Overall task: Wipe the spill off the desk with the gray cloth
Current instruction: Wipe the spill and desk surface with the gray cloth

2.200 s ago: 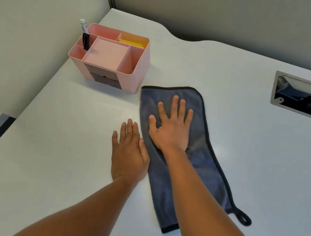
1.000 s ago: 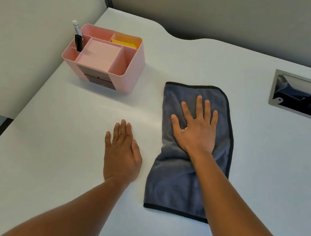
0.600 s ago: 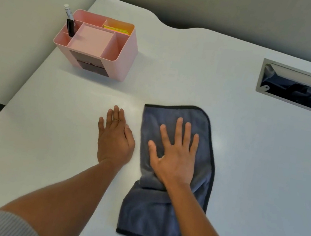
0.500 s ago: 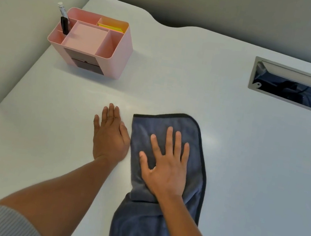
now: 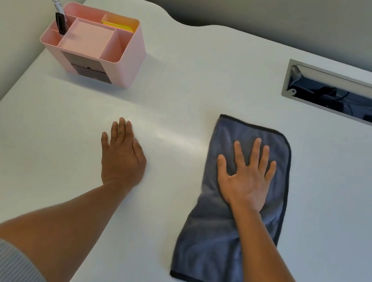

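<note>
On the cloth (image 5: 234, 212), over its far half, the right hand (image 5: 246, 177) lies flat with fingers straight and spread, pressing the fabric to the worktop (image 5: 339, 214) rather than gripping it. Left of the cloth, well apart from it, the left hand (image 5: 123, 155) rests palm down on bare surface, fingers straight and together, holding nothing. The cloth is gray with a dark hem, stretched lengthwise away from the person, its near half rumpled around the forearm. Beyond and left of the cloth stands a pink organizer (image 5: 95, 46) with a pen (image 5: 59, 16) upright in one corner slot; beyond and right of the cloth a cable slot (image 5: 347, 98) opens in the surface. No spill can be made out; a faint sheen lies between the two hands.

The cloth looks soft, light and limp, so it likely bunches when pushed and slides easily on the smooth top. A flat palm near its middle should drive it best; pinching the hem would only trail it.

Compared with half a second ago, the cloth and right hand have swept rightward, away from the left hand, which was then almost touching its edge.
</note>
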A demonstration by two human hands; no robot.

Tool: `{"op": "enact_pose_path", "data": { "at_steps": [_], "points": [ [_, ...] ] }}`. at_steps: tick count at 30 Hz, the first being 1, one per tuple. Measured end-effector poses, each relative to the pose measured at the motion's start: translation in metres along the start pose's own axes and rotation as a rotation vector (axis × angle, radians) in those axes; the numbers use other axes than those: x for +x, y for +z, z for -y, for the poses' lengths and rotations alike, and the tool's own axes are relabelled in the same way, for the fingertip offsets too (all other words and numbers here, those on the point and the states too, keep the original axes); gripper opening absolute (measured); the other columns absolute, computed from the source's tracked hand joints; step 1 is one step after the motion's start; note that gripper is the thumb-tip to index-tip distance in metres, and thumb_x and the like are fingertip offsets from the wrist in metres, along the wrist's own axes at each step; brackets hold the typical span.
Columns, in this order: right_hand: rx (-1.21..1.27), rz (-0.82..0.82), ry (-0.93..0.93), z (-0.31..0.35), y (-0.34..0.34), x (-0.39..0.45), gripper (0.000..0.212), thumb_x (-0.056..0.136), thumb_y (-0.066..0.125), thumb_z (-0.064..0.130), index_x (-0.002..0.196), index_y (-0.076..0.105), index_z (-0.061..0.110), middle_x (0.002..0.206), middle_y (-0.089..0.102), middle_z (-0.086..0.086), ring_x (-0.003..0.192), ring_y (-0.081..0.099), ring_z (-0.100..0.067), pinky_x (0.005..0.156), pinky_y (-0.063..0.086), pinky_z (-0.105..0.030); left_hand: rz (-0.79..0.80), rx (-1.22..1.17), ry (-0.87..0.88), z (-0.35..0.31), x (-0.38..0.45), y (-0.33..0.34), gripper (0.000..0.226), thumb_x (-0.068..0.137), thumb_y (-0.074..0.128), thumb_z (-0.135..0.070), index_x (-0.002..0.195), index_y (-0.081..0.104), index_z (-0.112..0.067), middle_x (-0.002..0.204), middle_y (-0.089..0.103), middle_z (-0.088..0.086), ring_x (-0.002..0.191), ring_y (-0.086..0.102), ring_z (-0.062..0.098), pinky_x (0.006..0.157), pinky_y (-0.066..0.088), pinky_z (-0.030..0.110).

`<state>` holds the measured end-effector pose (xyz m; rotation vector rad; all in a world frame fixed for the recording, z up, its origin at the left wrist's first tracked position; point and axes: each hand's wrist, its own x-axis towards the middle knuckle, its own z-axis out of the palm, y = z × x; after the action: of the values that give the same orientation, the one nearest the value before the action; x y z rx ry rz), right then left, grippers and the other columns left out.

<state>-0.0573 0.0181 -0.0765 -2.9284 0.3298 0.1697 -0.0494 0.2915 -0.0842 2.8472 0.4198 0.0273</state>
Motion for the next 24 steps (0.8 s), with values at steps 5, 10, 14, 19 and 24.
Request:
{"op": "enact_pose_path", "data": {
  "at_steps": [5, 10, 14, 19, 24],
  "points": [
    [0.017, 0.011, 0.04, -0.002, -0.01, 0.042, 0.075, 0.091, 0.01, 0.076, 0.157, 0.016, 0.039, 0.168, -0.009, -0.002, 0.153, -0.015, -0.023, 0.123, -0.008, -0.051, -0.005, -0.018, 0.006, 0.001, 0.0, 0.001, 0.055, 0.103, 0.023, -0.021, 0.155, 0.017, -0.005, 0.165, 0.014, 0.009, 0.153, 0.006, 0.021, 0.124, -0.001, 0.042],
    [0.014, 0.009, 0.03, -0.002, -0.015, 0.054, 0.073, 0.094, 0.014, 0.074, 0.157, 0.017, 0.038, 0.168, -0.008, -0.004, 0.153, -0.014, -0.024, 0.123, -0.009, -0.051, -0.01, -0.022, 0.027, 0.002, 0.0, 0.001, 0.062, 0.098, 0.013, -0.028, 0.155, 0.018, -0.004, 0.165, 0.014, 0.01, 0.153, 0.006, 0.022, 0.124, -0.003, 0.041],
    [0.04, 0.022, 0.043, 0.001, -0.017, 0.048, 0.071, 0.096, 0.017, 0.07, 0.157, 0.018, 0.035, 0.168, -0.008, -0.004, 0.153, -0.014, -0.023, 0.123, -0.01, -0.049, -0.011, -0.03, 0.034, 0.003, 0.0, -0.001, 0.057, 0.102, 0.019, -0.024, 0.155, 0.019, -0.004, 0.165, 0.014, 0.01, 0.153, 0.006, 0.022, 0.124, -0.002, 0.042],
    [0.089, 0.065, 0.127, 0.015, -0.025, 0.039, 0.066, 0.1, 0.027, 0.058, 0.158, 0.02, 0.027, 0.168, -0.006, -0.007, 0.153, -0.013, -0.025, 0.124, -0.007, -0.049, -0.017, -0.045, 0.017, -0.001, 0.0, -0.008, 0.054, 0.102, 0.03, -0.019, 0.153, 0.026, -0.003, 0.163, 0.021, 0.011, 0.152, 0.014, 0.024, 0.124, 0.005, 0.043],
    [0.22, 0.067, 0.183, 0.051, -0.037, 0.041, 0.064, 0.101, 0.041, 0.04, 0.156, 0.027, 0.01, 0.167, 0.002, -0.011, 0.154, -0.007, -0.023, 0.125, -0.002, -0.042, -0.169, -0.271, -0.066, -0.003, 0.017, -0.033, 0.032, 0.095, 0.051, -0.017, 0.122, 0.067, -0.01, 0.128, 0.065, 0.01, 0.12, 0.056, 0.031, 0.102, 0.039, 0.042]
  ]
}}
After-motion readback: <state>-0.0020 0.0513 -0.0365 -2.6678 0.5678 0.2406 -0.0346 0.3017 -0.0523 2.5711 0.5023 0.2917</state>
